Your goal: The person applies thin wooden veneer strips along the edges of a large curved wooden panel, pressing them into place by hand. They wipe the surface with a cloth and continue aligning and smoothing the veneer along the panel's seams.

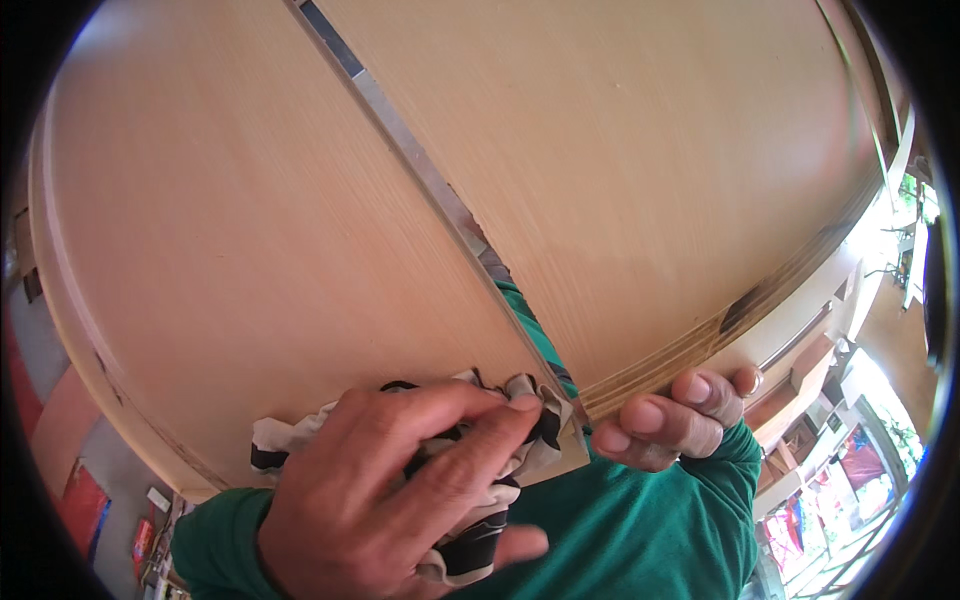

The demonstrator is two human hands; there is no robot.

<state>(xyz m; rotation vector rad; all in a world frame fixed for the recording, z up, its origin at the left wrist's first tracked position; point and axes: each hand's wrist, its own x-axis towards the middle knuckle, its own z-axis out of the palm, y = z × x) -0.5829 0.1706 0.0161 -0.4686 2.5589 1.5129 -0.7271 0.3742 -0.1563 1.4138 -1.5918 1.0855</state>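
Observation:
A crumpled black-and-white cloth (478,540) lies bunched under my left hand (390,480), which presses it onto the lower end of the left pale wooden panel (260,240). The thumb and fingers of that hand are closed about the cloth. My right hand (680,415) is by the near edge of the right wooden panel (640,170), its fingers bent and close together. The palm is hidden, so anything inside it cannot be made out. A narrow slanting gap (450,190) runs between the two panels, with green fabric showing through its lower end.
Layered edges (700,350) with a dark patch line the right panel's near side. Wooden pieces (800,390) stand at the right, beside a bright opening. On the floor at lower left are red and blue items (85,500) and small clutter.

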